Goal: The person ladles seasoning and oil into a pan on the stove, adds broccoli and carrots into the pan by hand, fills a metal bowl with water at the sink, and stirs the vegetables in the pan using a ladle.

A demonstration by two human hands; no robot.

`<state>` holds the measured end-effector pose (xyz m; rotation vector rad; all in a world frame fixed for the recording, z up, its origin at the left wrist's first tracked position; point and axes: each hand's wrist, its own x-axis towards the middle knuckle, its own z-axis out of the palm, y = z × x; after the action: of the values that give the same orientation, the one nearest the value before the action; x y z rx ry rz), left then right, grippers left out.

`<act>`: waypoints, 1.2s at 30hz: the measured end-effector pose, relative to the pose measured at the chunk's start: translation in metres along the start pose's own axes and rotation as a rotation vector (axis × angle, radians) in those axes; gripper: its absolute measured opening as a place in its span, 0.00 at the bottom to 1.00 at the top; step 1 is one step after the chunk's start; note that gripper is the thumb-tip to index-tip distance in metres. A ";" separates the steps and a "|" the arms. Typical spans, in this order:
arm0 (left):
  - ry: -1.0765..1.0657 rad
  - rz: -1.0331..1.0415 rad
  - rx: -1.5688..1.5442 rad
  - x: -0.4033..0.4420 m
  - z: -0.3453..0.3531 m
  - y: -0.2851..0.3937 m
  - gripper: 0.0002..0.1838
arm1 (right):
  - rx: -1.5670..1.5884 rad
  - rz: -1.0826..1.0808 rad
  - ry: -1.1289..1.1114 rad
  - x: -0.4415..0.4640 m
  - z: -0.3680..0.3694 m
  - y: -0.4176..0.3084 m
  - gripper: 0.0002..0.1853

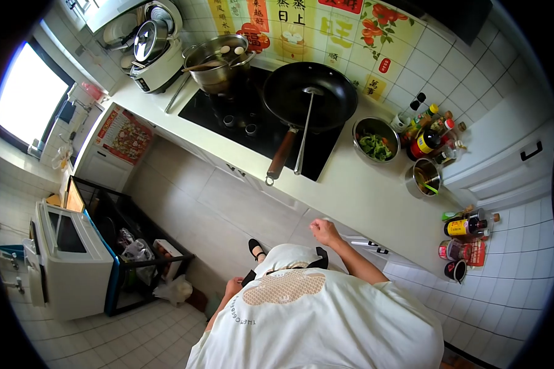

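Note:
My right hand (326, 232) hangs just off the counter's front edge, its fingers curled in and nothing seen in them. My left hand (232, 287) is low at my side, partly covered by my shirt, so its fingers are hidden. Ahead on the black cooktop (212, 114) sits a black wok (283, 98) with a brown wooden handle. A long-handled metal utensil (306, 126) leans in it. Right of the wok stands a metal bowl (392, 131) of green leaves. A smaller metal pot (415, 184) holds a green-handled utensil (429, 188).
A steel pot (220, 83) with round white things and a wooden utensil stands at the cooktop's back left. Sauce bottles (426, 142) crowd the right corner; jars (450, 250) stand nearer. A black-framed rack (143, 265) and a white appliance (86, 270) are at left.

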<state>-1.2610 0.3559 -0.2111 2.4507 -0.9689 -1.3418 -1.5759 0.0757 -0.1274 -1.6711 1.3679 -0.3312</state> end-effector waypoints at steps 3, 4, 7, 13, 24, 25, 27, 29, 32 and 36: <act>0.087 -0.152 0.017 -0.010 0.006 0.016 0.16 | -0.058 -0.103 0.026 -0.006 -0.008 0.014 0.11; 0.083 -0.150 0.015 -0.013 0.008 0.020 0.16 | -0.054 -0.062 -0.002 -0.010 -0.012 0.017 0.11; 0.179 -0.221 -0.001 -0.019 0.021 0.022 0.16 | -0.068 -0.011 -0.035 -0.018 -0.021 0.029 0.11; 0.183 -0.297 -0.014 -0.040 0.031 0.023 0.14 | -0.099 -0.040 -0.040 -0.030 -0.022 0.043 0.12; 0.086 -0.190 0.119 0.003 -0.016 0.019 0.14 | -0.055 0.042 0.005 -0.023 -0.015 0.003 0.10; 0.121 -0.177 0.104 0.011 -0.023 0.027 0.15 | -0.051 0.009 0.053 -0.024 -0.014 0.004 0.10; 0.150 -0.161 0.088 0.025 -0.038 0.042 0.15 | -0.051 -0.020 0.103 -0.025 -0.011 0.004 0.10; 0.149 -0.110 -0.009 0.033 -0.054 0.060 0.16 | -0.046 0.004 0.093 -0.026 -0.008 0.002 0.10; 0.125 -0.067 0.038 0.046 -0.068 0.070 0.17 | -0.064 0.039 0.108 -0.023 -0.004 -0.007 0.09; 0.042 -0.027 0.180 0.065 -0.075 0.054 0.16 | -0.053 0.034 0.187 -0.022 0.006 -0.018 0.09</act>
<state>-1.2010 0.2632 -0.1884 2.6203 -1.0951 -1.2556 -1.5677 0.0970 -0.1098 -1.6923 1.5531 -0.4440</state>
